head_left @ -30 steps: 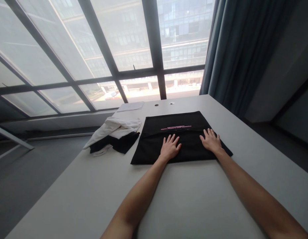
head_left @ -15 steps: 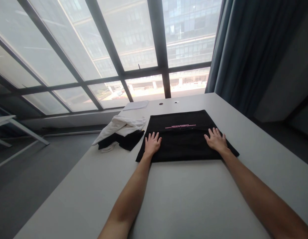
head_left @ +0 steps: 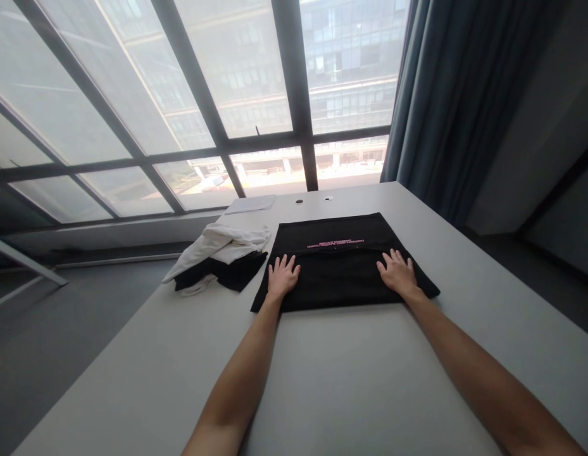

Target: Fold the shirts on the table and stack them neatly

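A black folded garment [head_left: 338, 282] with pink lettering lies flat on the white table [head_left: 341, 367]. Its near part is folded over, and the fold's edge runs crosswise just below the lettering. My left hand [head_left: 283, 277] rests on the garment's left side, fingers spread and pointing away from me. On the right side my right hand [head_left: 398, 272] lies the same way, palm down with fingers apart. Neither hand grips the cloth.
Left of the garment is a crumpled pile of white clothing [head_left: 220, 242] and black clothing [head_left: 239, 272]. A flat white item [head_left: 250, 204] lies behind it, near two round holes in the tabletop. Windows stand beyond the table, and a blue-grey curtain [head_left: 445, 114] hangs at right.
The whole view has shifted slightly, so table, garment and hands appear a little further left. Both hands keep their places on the garment, which looks unchanged.
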A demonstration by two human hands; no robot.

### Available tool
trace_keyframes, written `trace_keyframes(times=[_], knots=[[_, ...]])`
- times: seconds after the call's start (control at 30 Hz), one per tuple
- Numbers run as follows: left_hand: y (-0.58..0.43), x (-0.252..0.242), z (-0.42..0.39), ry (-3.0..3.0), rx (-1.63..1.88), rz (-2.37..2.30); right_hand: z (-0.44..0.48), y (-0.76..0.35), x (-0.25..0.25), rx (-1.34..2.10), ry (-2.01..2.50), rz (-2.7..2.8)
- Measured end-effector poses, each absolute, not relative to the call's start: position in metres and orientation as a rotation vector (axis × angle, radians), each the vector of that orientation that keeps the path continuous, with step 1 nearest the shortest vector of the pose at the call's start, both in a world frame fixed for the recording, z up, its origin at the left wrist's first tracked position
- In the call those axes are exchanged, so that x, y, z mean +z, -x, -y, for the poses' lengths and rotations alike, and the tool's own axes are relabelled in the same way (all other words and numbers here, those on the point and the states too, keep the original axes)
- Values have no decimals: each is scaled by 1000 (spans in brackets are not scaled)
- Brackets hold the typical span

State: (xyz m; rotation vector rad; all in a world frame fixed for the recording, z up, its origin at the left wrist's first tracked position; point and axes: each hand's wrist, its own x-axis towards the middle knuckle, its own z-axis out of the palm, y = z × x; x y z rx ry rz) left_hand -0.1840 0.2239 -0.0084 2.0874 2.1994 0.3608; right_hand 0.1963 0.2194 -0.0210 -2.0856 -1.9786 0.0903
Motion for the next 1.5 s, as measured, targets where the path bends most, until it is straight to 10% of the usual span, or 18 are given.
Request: trace_keyframes(times=[1.5], knots=[[207,-1,-179,-2234,405,-2361,-223,-212,-28,-31,2103,1894]])
